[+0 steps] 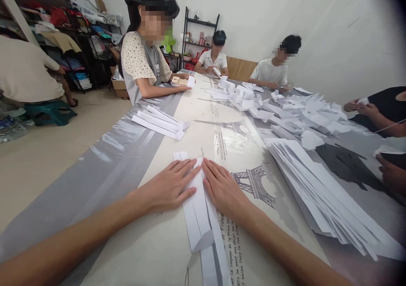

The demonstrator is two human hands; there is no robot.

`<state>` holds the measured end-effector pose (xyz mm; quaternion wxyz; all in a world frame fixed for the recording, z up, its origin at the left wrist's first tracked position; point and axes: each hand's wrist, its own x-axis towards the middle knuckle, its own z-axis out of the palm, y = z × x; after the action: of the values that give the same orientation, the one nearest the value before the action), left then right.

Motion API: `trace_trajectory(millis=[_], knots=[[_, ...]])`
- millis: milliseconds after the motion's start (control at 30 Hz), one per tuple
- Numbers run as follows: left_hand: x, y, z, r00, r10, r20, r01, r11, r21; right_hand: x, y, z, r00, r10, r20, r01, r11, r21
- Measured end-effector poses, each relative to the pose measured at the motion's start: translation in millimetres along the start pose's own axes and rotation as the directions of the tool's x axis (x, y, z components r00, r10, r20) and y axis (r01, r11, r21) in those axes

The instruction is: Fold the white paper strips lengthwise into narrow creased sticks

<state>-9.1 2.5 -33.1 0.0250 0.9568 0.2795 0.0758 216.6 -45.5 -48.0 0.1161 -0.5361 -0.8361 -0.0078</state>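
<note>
A long folded strip of white paper (pixel 196 220) lies on the table in front of me, pointing away from me. Its near end curls up a little. My left hand (pixel 169 184) rests flat across its upper left part, fingers stretched out and thumb on the paper. Along its right side lies my right hand (pixel 223 188), palm down with the fingers extended. The fingertips of both hands nearly meet near the strip's far end. Beneath the near part, another white paper strip (pixel 209 267) runs toward me.
A stack of long white paper sheets (pixel 330 197) lies to the right. Beyond it spreads a heap of folded white papers (pixel 304 112). Several finished-looking strips (pixel 160 123) lie ahead left on the printed tablecloth (pixel 136 243). Several people sit or stand around the table.
</note>
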Motion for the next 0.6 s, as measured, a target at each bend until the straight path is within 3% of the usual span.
trace_trajectory(millis=[300,600], knots=[[0.3,1.0,-2.6,0.999,-0.014,0.049,0.014,1.000,-0.005,1.0,-2.6,-1.6,1.000,0.015,0.010,-0.014,0.996,-0.085],[0.9,-1.0,-2.1,1.000,0.000,0.017,0.000,1.000,0.011,1.5,-3.9,-5.2,1.000,-0.008,0.000,0.008,0.993,-0.120]])
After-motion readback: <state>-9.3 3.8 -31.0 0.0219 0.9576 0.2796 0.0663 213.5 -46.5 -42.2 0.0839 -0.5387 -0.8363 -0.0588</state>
